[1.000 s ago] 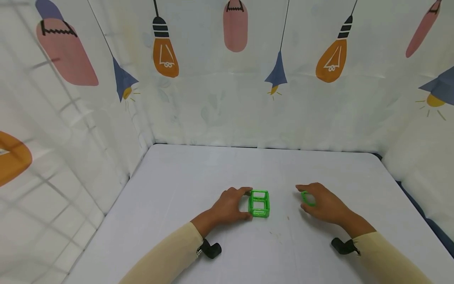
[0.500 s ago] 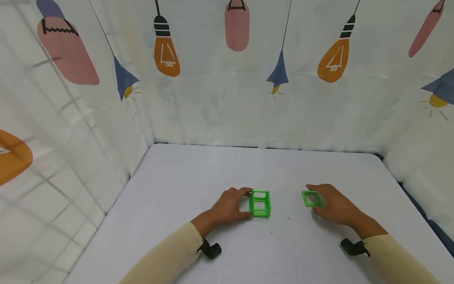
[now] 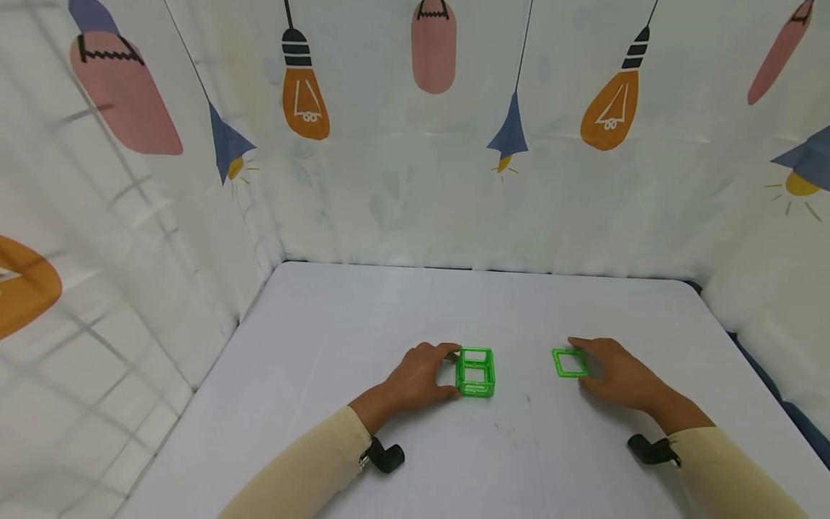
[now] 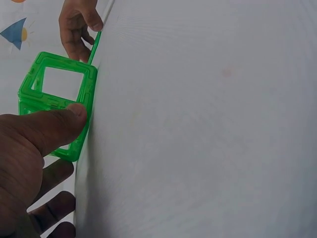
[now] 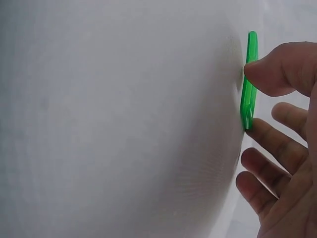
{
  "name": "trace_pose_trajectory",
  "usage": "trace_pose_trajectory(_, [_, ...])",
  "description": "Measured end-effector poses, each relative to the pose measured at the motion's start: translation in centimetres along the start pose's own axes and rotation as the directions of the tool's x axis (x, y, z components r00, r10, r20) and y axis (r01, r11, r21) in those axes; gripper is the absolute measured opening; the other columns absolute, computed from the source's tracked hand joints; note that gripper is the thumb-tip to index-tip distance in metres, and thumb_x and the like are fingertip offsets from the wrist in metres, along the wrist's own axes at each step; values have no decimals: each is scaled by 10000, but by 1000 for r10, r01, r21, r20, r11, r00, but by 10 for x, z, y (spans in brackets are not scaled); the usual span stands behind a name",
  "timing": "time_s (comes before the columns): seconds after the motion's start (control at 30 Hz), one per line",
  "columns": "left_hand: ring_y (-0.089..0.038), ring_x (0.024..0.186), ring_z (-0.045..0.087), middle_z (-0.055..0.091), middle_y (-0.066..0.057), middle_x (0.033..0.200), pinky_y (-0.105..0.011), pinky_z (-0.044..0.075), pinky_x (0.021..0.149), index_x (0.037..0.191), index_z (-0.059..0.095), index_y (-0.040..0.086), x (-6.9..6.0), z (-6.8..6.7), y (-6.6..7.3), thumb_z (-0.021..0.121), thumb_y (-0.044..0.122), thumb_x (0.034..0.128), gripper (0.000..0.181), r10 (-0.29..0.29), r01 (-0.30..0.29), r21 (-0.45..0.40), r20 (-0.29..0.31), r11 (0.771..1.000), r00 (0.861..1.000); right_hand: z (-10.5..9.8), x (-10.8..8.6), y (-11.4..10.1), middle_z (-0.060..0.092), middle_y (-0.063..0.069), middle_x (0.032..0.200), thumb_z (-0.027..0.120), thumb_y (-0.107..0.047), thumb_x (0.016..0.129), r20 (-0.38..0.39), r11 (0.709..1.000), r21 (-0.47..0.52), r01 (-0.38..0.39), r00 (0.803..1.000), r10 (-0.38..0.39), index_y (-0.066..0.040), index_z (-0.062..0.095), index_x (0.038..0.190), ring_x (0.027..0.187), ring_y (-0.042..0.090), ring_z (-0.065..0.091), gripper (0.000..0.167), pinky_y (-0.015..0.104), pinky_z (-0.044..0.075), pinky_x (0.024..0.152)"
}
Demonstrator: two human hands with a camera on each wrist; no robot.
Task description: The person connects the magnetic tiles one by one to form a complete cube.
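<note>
My left hand [image 3: 424,375] holds a green cube-like frame of magnetic tiles [image 3: 475,391] by its left side on the table, thumb near and fingers far. In the left wrist view the thumb [image 4: 59,126] presses on the lower part of the frame [image 4: 89,89]. To the right, a single green square magnetic tile [image 3: 559,364] lies flat on the table. My right hand [image 3: 619,375] is at that tile's right edge, thumb and index spread loosely around it. In the right wrist view the tile [image 5: 251,44] appears edge-on beside the thumb, the other fingers loosely bent.
The white table [image 3: 363,303] surrounds both pieces, with a stretch of it between the frame and the lone tile. Small faint marks lie near the middle. A printed cloth wall [image 3: 389,180] rises behind the table and on both sides.
The right hand has moved right. The tile, earlier tilted in its grasp, now lies flat and still while the hand draws back from it. The left hand and frame have stayed put.
</note>
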State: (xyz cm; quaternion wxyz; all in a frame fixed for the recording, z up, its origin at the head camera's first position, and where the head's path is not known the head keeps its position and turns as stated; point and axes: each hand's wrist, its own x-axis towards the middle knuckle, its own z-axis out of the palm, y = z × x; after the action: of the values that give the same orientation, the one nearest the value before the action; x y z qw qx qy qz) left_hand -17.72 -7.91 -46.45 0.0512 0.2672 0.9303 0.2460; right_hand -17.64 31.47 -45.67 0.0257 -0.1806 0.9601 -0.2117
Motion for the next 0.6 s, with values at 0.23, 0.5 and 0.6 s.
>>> trace_pose_trajectory(0.23, [-171, 1133, 546, 651, 88, 1296, -394, 423, 1020, 1490, 495, 151, 0, 1, 0, 863, 361, 836, 779, -1, 1, 6, -1, 1000, 1000, -1, 1, 5, 563, 226, 1381, 788, -137, 866, 9, 1000, -13, 17, 1000, -16, -12, 505, 1477, 1311, 468, 461, 685, 646, 369, 1049])
trace_pose_trajectory(0.5, [-165, 1132, 545, 653, 95, 1291, -390, 425, 1019, 1487, 500, 153, 1, 1, 0, 867, 350, 832, 776, -4, 4, -1, -2, 1000, 1000, -3, 3, 8, 631, 170, 1301, 835, -163, 843, 9, 999, -5, 36, 999, -36, -4, 502, 1476, 1266, 436, 510, 733, 629, 396, 1028])
trace_pose_trajectory(0.6, [-160, 1128, 542, 653, 94, 1293, -390, 421, 1021, 1484, 503, 151, 1, 0, 1, 867, 343, 833, 770, -6, 6, -6, -1, 1000, 1000, -3, 3, 8, 659, 147, 1266, 856, -177, 830, 2, 999, 5, 44, 999, -44, 0, 508, 1469, 1243, 422, 530, 749, 620, 405, 1019])
